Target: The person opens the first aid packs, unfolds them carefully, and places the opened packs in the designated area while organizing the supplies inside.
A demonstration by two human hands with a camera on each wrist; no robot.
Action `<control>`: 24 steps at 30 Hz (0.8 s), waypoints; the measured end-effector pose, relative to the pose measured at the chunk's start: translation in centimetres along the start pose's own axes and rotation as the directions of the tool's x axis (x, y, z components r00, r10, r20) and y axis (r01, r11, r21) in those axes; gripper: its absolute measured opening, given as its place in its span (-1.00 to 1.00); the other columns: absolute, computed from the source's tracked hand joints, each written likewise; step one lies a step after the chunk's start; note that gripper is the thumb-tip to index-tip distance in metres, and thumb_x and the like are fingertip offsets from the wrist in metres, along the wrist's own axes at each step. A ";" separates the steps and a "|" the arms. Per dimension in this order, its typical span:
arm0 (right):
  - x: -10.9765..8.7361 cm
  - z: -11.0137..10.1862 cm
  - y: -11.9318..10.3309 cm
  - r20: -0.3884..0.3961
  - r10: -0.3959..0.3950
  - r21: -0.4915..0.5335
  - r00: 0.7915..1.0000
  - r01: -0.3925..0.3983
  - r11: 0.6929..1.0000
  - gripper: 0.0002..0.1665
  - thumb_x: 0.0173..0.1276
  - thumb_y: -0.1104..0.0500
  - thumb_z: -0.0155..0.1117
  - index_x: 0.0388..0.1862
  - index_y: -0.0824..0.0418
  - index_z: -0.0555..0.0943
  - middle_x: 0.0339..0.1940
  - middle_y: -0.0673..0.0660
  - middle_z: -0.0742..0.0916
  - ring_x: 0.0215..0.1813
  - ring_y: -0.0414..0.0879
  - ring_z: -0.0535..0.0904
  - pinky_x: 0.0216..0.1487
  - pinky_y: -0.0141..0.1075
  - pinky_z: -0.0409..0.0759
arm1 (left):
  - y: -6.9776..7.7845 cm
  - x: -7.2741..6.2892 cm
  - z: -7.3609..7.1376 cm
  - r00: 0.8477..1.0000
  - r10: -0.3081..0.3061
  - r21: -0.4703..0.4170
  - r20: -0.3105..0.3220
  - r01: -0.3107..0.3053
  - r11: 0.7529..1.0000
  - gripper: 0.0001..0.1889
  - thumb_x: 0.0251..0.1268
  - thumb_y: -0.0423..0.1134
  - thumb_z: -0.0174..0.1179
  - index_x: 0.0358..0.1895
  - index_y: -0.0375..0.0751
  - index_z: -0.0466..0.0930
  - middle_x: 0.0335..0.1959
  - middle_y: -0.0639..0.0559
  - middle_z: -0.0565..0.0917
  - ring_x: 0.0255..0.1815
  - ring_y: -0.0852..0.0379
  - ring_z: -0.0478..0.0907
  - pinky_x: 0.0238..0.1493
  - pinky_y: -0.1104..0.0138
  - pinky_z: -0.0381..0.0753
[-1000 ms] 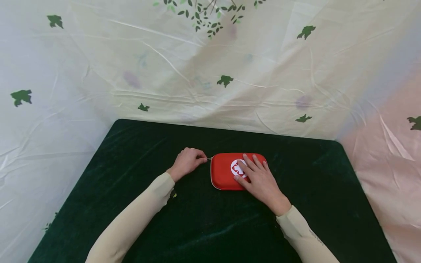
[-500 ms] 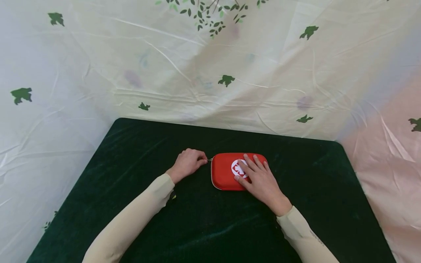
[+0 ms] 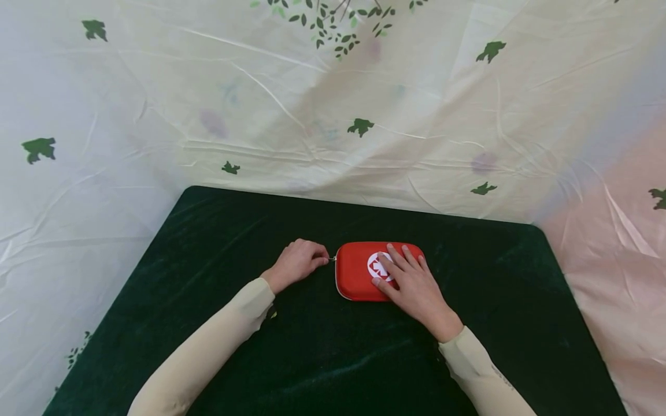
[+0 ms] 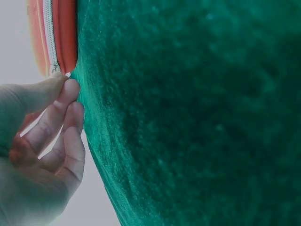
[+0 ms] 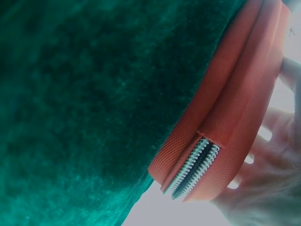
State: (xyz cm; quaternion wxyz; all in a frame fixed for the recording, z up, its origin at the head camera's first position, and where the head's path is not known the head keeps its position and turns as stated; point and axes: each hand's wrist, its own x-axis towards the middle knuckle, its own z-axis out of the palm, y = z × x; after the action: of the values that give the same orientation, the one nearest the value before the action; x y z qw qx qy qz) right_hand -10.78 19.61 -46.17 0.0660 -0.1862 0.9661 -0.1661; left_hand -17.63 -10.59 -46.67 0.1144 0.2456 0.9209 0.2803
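A red hard-shell first-aid case (image 3: 355, 271) with a white cross emblem (image 3: 376, 266) lies flat on the dark green cloth. At its left side my left hand (image 3: 298, 261) pinches the zipper pull (image 3: 332, 259) between thumb and index finger. The left wrist view shows the zipper teeth (image 4: 48, 28) meshed beyond those fingertips. My right hand (image 3: 416, 289) rests on the lid with fingers spread, partly covering the emblem. In the right wrist view, a stretch of zipper teeth (image 5: 195, 167) stands parted at one end of the case, showing a dark gap.
A green velvet cloth (image 3: 291, 358) covers the table. Behind and on both sides hangs pale fabric (image 3: 291, 104) printed with green leaves and birds. The table's far edge lies a short way beyond the case.
My left hand has drawn the zipper pull slightly toward me along the case's left side. My right hand has stayed in place on the lid.
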 end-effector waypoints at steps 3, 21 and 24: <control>0.0 0.1 0.0 -0.003 -0.001 -0.001 1.000 0.001 1.000 -0.16 0.52 -0.27 0.16 0.65 0.02 0.29 0.70 0.16 0.19 0.68 0.32 -0.05 0.58 0.33 -0.17 | -0.1 -0.1 0.1 1.000 0.009 -0.001 0.000 -0.009 1.000 -0.88 0.44 -0.24 0.32 -0.06 -0.09 0.77 -0.22 0.08 0.74 -0.40 0.25 0.56 -0.21 0.31 0.63; 0.1 0.2 0.1 -0.007 -0.010 -0.026 1.000 0.010 1.000 -0.16 0.52 -0.27 0.16 0.65 0.01 0.29 0.70 0.16 0.20 0.68 0.33 -0.03 0.57 0.35 -0.14 | 0.1 -0.3 0.5 0.996 0.077 0.063 0.039 -0.079 0.995 -0.78 0.46 -0.24 0.30 0.08 -0.12 0.75 -0.04 -0.01 0.68 -0.15 0.14 0.62 -0.05 0.18 0.67; 0.1 0.2 0.1 -0.004 -0.011 -0.034 1.000 0.011 0.999 -0.16 0.52 -0.27 0.16 0.65 0.02 0.29 0.70 0.17 0.20 0.67 0.34 -0.02 0.57 0.35 -0.13 | -1.6 -0.1 1.6 0.992 0.117 0.025 0.047 -0.118 0.993 -0.77 0.44 -0.21 0.30 0.08 -0.09 0.75 -0.05 0.01 0.67 -0.16 0.15 0.61 -0.06 0.15 0.66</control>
State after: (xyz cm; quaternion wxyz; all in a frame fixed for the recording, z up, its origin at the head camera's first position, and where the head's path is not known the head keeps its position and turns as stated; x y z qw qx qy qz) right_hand -10.85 19.59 -46.35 0.0600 -0.1924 0.9679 -0.1502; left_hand -17.66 -11.04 -48.85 0.1154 0.3072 0.9057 0.2683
